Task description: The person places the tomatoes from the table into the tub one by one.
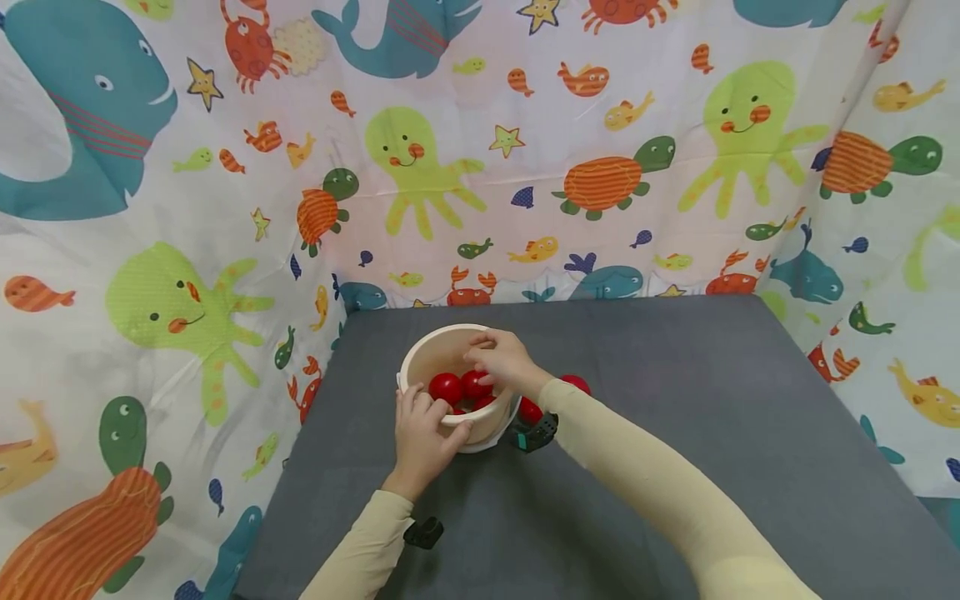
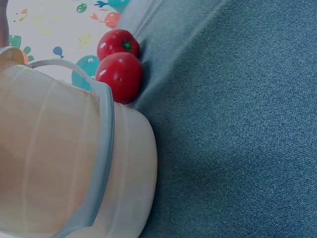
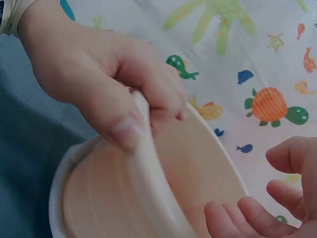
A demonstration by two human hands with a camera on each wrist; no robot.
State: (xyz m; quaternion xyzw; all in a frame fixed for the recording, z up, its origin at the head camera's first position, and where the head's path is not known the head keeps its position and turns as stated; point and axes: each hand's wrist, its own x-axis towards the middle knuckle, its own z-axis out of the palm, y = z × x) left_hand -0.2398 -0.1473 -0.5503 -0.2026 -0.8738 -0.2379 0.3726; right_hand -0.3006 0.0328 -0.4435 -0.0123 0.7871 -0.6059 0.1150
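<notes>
A cream-white bucket (image 1: pixel 450 350) stands on the grey table with several red tomatoes (image 1: pixel 446 388) inside. My left hand (image 1: pixel 423 429) grips its near-left rim; in the right wrist view the thumb of that left hand (image 3: pixel 94 74) lies outside the rim and the fingers inside. Over the bucket's opening is my right hand (image 1: pixel 504 360), its fingers loosely bent and apart, with nothing seen between them; its fingers (image 3: pixel 257 218) also show at lower right in the right wrist view. Beside the bucket, two more tomatoes (image 2: pixel 120 77) lie touching on the cloth.
A grey cloth covers the table (image 1: pixel 675 400). Behind and at both sides hangs a white curtain (image 1: pixel 450 250) printed with sea animals. The bucket's pale handle (image 2: pixel 105 144) hangs down against its outer wall. Dark wrist devices (image 1: pixel 423 533) sit on both forearms.
</notes>
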